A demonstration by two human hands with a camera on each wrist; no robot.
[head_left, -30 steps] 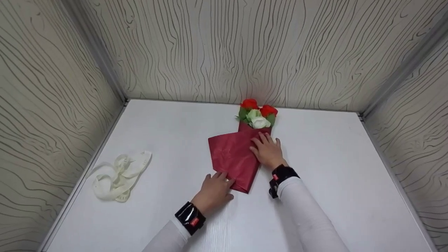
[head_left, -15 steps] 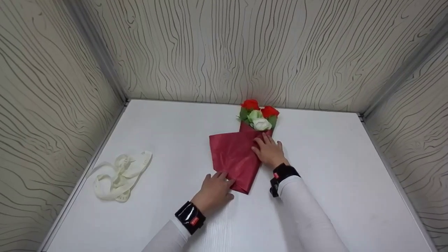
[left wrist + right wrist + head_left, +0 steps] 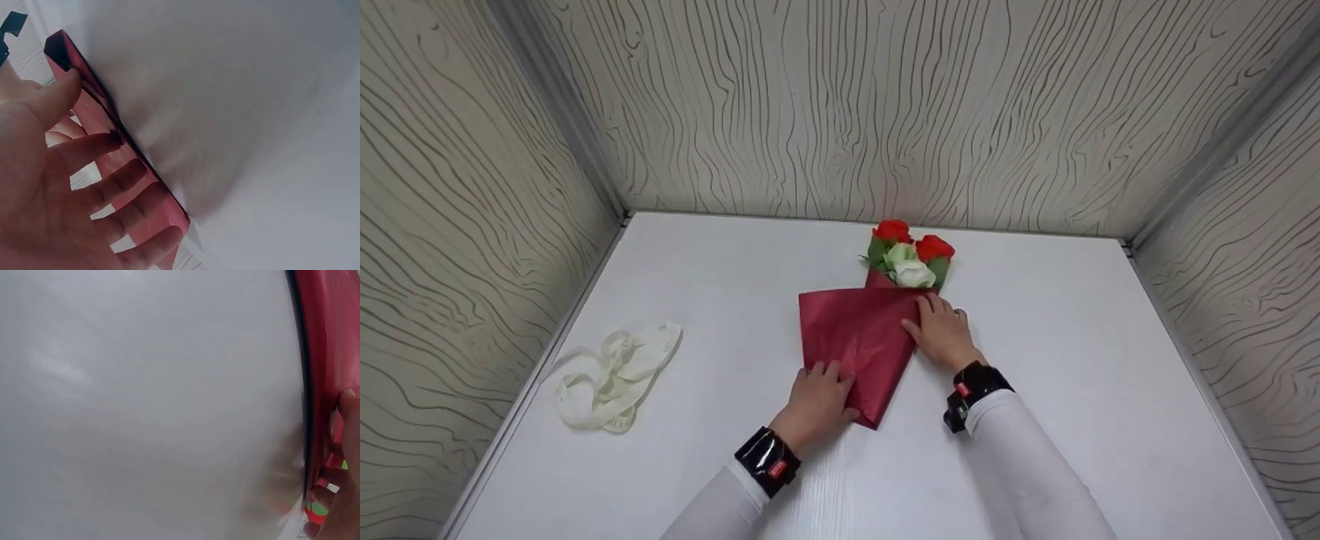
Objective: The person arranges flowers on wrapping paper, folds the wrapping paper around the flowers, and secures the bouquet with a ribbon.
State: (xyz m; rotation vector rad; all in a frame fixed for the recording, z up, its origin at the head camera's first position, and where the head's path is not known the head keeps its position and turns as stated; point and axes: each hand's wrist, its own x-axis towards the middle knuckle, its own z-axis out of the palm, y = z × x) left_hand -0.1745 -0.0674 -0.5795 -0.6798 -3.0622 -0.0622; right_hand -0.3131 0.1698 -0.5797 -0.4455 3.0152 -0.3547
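A small bouquet lies on the white table, wrapped in dark red paper [image 3: 859, 330]. Two red roses [image 3: 934, 248], a white rose [image 3: 915, 274] and green leaves show above the fold. My left hand [image 3: 814, 405] lies at the lower left edge of the wrap, its fingertips on the paper; the left wrist view has those fingers [image 3: 132, 205] extended and spread along the paper's edge. On the upper right edge of the wrap rests my right hand [image 3: 946, 334], fingers laid over the paper just below the flowers. Stems are hidden inside the wrap.
A loose heap of cream ribbon [image 3: 615, 379] with printed lettering lies at the table's left side. Wood-patterned panels [image 3: 840, 112] stand behind and on both sides of the white table [image 3: 1072, 375].
The wrapped bouquet has slid slightly toward me, its lower tip swinging left. My left fingers now reach a little farther over the paper; the right hand has moved slightly down with it.
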